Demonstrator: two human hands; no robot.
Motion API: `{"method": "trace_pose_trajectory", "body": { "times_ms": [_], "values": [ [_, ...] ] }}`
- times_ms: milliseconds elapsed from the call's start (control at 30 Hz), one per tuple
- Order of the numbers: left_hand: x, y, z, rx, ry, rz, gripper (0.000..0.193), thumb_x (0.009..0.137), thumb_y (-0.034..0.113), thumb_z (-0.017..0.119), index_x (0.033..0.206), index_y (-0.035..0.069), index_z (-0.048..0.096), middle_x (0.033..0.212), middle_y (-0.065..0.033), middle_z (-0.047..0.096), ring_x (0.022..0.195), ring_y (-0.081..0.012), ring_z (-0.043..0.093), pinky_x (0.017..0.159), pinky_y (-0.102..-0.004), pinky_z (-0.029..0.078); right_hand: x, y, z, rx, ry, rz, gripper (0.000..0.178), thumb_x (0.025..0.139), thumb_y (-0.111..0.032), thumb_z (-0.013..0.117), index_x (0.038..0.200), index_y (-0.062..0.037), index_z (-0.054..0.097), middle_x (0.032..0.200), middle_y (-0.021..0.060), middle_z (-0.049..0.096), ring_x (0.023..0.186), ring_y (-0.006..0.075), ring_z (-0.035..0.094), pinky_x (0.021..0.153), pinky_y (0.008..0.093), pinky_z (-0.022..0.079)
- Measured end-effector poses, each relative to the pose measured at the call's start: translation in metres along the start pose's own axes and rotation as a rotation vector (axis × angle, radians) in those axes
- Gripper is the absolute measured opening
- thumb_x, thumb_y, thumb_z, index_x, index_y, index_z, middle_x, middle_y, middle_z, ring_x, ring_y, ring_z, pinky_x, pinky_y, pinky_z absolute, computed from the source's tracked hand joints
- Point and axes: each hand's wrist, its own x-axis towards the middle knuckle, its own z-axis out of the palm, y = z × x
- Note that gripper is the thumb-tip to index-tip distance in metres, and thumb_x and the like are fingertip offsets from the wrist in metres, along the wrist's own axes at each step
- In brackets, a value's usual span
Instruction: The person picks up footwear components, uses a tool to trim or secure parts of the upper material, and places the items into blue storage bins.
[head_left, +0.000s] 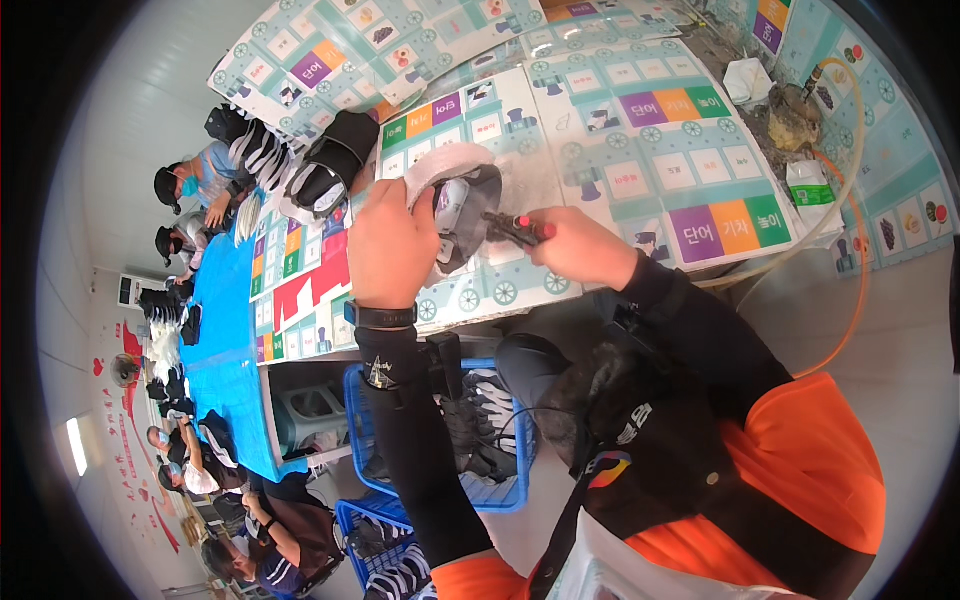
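Note:
A cap (484, 205) sits with its inner side showing, dark grey inside with pale labels and a whitish curved edge at the top. My left hand (388, 243) is closed on the cap's left edge, with the thumb toward its inside. In my right hand (585, 250) is a dark spray gun (516, 229) with red parts. Its front end points left at the cap, close to the cap's right edge. Whether the gun touches the cap I cannot tell. A black wristband (385, 317) is on my left wrist.
Stacked black-and-white caps (335, 165) stand left of my left hand. The worktable's printed cover (620, 140) reaches to the right, where an orange hose (862, 270) and white packets (812, 190) lie. Blue baskets (520, 440) hold caps below. Several people work along a blue table (225, 340).

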Motion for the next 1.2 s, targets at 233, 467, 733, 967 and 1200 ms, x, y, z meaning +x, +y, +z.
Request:
{"method": "trace_pose_trajectory", "body": {
  "times_ms": [233,467,733,967,1200],
  "values": [
    [0.009,0.001,0.006,-0.006,0.031,0.059,0.026,0.097,0.023,0.067,0.091,-0.003,0.066,0.096,-0.0207,0.068,0.086,-0.0447,0.068,0.073,-0.0515,0.055,-0.003,-0.003,0.001,0.038,-0.087,0.106,0.023,0.079,-0.009,0.063,0.095,0.0066,0.068,0.081,0.0288,0.068,0.079,0.0476,0.067,0.07,0.0468,0.052],
    [0.022,0.002,0.011,0.012,0.051,0.086,0.027,0.096,0.026,0.066,0.09,-0.001,0.067,0.094,-0.0205,0.068,0.085,-0.0437,0.068,0.073,-0.0515,0.055,0.002,-0.003,0.0,-0.185,0.236,-0.098,0.023,0.082,-0.009,0.056,0.095,0.006,0.069,0.084,0.032,0.067,0.083,0.0514,0.065,0.073,0.0526,0.052],
    [0.031,0.009,0.015,0.019,0.029,0.08,0.026,0.095,0.025,0.066,0.092,0.0,0.069,0.095,-0.0201,0.068,0.085,-0.0433,0.07,0.073,-0.0515,0.056,0.004,-0.004,-0.011,-0.303,0.236,-0.135,0.018,0.088,-0.011,0.058,0.095,0.0031,0.066,0.084,0.0311,0.065,0.086,0.0529,0.062,0.074,0.055,0.049],
    [0.032,0.011,0.016,0.012,0.022,0.049,0.025,0.095,0.027,0.066,0.093,0.002,0.07,0.097,-0.0193,0.069,0.086,-0.0428,0.071,0.075,-0.0513,0.057,0.0,-0.005,-0.017,-0.314,0.346,-0.139,0.021,0.086,-0.009,0.054,0.093,0.005,0.068,0.083,0.0334,0.065,0.083,0.0544,0.062,0.075,0.0595,0.048],
    [0.018,0.0,0.006,0.037,0.068,-0.034,0.025,0.097,0.024,0.065,0.094,0.0,0.07,0.094,-0.0219,0.068,0.088,-0.0425,0.07,0.076,-0.0524,0.056,0.003,0.002,-0.008,-0.298,0.033,-0.064,0.024,0.086,-0.011,0.066,0.104,0.0038,0.067,0.086,0.0259,0.068,0.079,0.0436,0.065,0.072,0.0466,0.05]
  ]
}}
